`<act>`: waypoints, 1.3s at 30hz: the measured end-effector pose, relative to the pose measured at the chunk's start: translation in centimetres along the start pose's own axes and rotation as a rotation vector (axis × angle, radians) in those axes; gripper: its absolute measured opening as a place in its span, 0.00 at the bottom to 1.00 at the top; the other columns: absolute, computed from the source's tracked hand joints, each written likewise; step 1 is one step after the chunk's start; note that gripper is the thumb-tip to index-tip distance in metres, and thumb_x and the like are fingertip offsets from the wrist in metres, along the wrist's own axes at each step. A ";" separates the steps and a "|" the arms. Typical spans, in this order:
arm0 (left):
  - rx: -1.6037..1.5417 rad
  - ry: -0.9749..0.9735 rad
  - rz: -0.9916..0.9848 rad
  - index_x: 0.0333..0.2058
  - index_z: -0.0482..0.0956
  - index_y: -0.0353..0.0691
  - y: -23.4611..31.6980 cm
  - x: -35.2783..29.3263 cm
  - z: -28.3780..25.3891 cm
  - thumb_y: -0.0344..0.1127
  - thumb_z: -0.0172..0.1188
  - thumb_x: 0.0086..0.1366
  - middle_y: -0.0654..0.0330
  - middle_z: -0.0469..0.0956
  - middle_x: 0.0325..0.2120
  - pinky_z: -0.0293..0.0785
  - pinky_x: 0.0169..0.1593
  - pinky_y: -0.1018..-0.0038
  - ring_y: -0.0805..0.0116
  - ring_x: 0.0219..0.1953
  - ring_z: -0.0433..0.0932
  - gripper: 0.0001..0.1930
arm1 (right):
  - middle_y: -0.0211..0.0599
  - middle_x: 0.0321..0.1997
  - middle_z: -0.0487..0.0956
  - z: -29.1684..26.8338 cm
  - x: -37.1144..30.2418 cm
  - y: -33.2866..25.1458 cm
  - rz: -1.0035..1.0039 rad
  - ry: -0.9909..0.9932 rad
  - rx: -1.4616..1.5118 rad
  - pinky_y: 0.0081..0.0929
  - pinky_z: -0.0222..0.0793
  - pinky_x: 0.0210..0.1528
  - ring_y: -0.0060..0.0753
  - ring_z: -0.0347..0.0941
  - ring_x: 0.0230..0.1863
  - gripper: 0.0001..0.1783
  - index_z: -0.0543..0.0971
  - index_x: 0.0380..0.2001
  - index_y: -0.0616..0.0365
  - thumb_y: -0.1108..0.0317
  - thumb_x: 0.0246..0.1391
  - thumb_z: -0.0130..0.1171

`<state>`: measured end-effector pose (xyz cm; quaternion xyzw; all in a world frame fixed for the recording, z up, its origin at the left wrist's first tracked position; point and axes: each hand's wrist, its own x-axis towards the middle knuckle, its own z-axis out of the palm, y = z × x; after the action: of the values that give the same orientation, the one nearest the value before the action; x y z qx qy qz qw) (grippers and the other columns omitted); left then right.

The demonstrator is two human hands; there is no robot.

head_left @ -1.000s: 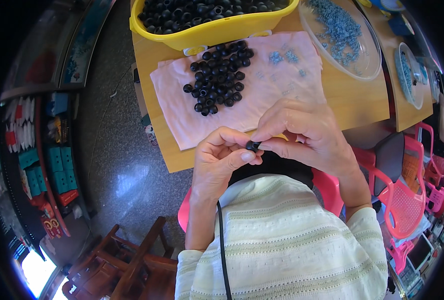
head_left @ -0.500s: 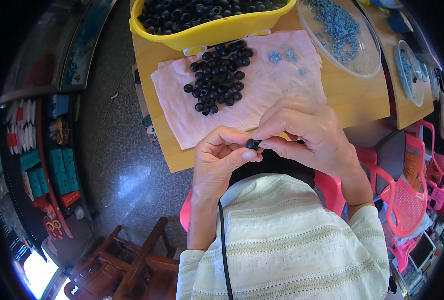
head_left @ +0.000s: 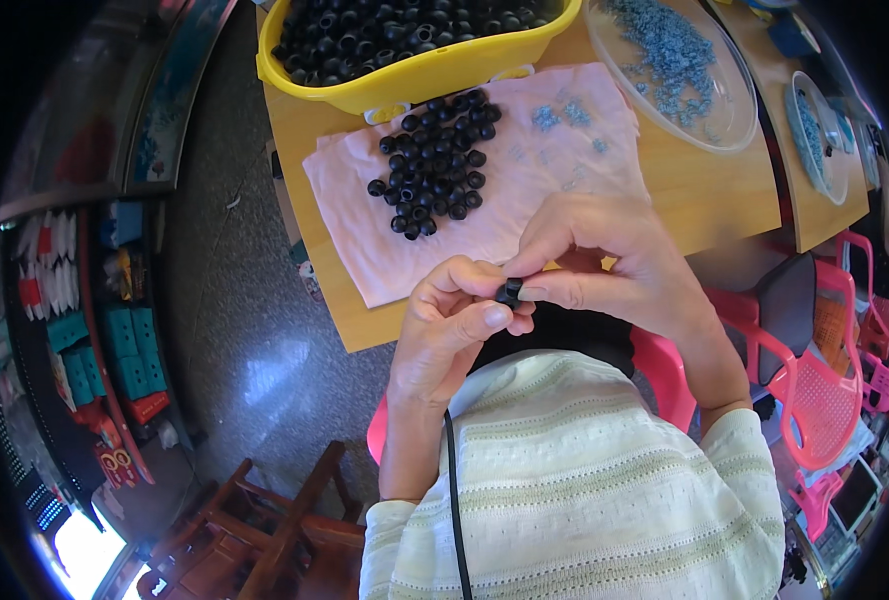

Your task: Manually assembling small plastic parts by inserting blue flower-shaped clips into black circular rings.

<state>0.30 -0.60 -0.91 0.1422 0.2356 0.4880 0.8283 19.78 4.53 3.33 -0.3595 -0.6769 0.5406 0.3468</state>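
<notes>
Mid-frame, the left hand [head_left: 443,325] and right hand [head_left: 615,265] pinch 1 small black piece [head_left: 509,291] between their fingers [head_left: 496,316]. More black pieces [head_left: 433,160] lie on pink cloth [head_left: 365,240], upper centre, atop the surface [head_left: 357,327]. Any lettering on the red-and-white packets [head_left: 62,284] at left is too small to read.

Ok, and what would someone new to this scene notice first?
Probably the bright yellow tub at the top, filled with rounded black pieces. Just below, a dark cluster of similar pieces stands out against the pink cloth. Near the centre, the left hand pinches one small black piece, with the right hand at its other side.
</notes>
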 end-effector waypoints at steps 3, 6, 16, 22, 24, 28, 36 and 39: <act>-0.074 0.000 -0.066 0.34 0.74 0.38 0.0 0.1 -0.1 0.22 0.62 0.57 0.54 0.78 0.35 0.79 0.45 0.67 0.62 0.40 0.80 0.08 | 0.29 0.26 0.76 0.5 0.2 -0.1 -0.246 0.076 -0.281 0.18 0.64 0.23 0.22 0.71 0.24 0.09 0.79 0.31 0.58 0.72 0.43 0.66; -0.204 0.038 -0.079 0.34 0.74 0.41 -0.3 0.3 0.6 0.23 0.61 0.58 0.55 0.78 0.35 0.75 0.49 0.66 0.62 0.43 0.78 0.08 | 0.31 0.28 0.75 1.4 0.1 -0.7 -0.342 0.176 -0.471 0.23 0.69 0.26 0.31 0.74 0.29 0.12 0.78 0.30 0.56 0.72 0.36 0.66; -0.098 0.150 -0.073 0.32 0.79 0.39 0.4 0.8 2.4 0.20 0.63 0.55 0.59 0.80 0.34 0.74 0.46 0.74 0.72 0.38 0.78 0.08 | 0.33 0.23 0.68 0.9 0.7 -0.8 -0.495 0.195 -0.524 0.25 0.67 0.25 0.33 0.70 0.24 0.12 0.69 0.20 0.58 0.76 0.33 0.64; 0.126 0.160 -0.007 0.31 0.76 0.39 3.2 3.6 4.3 0.19 0.60 0.53 0.58 0.79 0.33 0.76 0.46 0.73 0.69 0.36 0.79 0.08 | 0.34 0.31 0.76 -0.8 2.4 -1.7 -0.501 0.216 -0.537 0.24 0.71 0.29 0.34 0.74 0.30 0.10 0.75 0.27 0.60 0.77 0.38 0.65; 0.309 0.118 0.116 0.33 0.76 0.36 5.0 4.9 4.9 0.19 0.62 0.55 0.58 0.80 0.33 0.75 0.46 0.74 0.73 0.37 0.78 0.08 | 0.35 0.33 0.77 -1.8 3.9 -1.6 -0.429 0.243 -0.363 0.24 0.72 0.30 0.35 0.76 0.32 0.12 0.78 0.32 0.59 0.74 0.40 0.67; 0.916 0.226 0.577 0.35 0.76 0.35 12.0 9.7 7.1 0.21 0.63 0.53 0.61 0.79 0.30 0.72 0.34 0.84 0.80 0.28 0.75 0.10 | 0.33 0.33 0.78 -5.9 7.2 -1.4 -0.236 0.359 -0.594 0.28 0.73 0.32 0.32 0.77 0.34 0.15 0.79 0.36 0.55 0.70 0.41 0.68; 1.785 0.452 0.909 0.38 0.78 0.33 25.7 22.8 5.0 0.36 0.62 0.61 0.60 0.81 0.29 0.73 0.41 0.77 0.74 0.33 0.78 0.12 | 0.31 0.31 0.73 -7.8 12.9 -1.0 -0.229 0.343 -0.987 0.30 0.72 0.34 0.35 0.75 0.37 0.06 0.74 0.28 0.55 0.71 0.46 0.60; 1.836 0.449 0.804 0.43 0.78 0.34 24.8 23.1 4.7 0.39 0.60 0.64 0.60 0.79 0.34 0.70 0.46 0.78 0.74 0.39 0.76 0.15 | 0.32 0.30 0.72 -8.0 13.3 -0.4 -0.177 0.315 -1.007 0.31 0.73 0.34 0.36 0.74 0.37 0.05 0.73 0.27 0.56 0.72 0.46 0.60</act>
<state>-6.00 31.60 8.81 0.6949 0.6025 0.3761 0.1123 19.91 19.76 6.15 -0.4997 -0.8201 0.0568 0.2731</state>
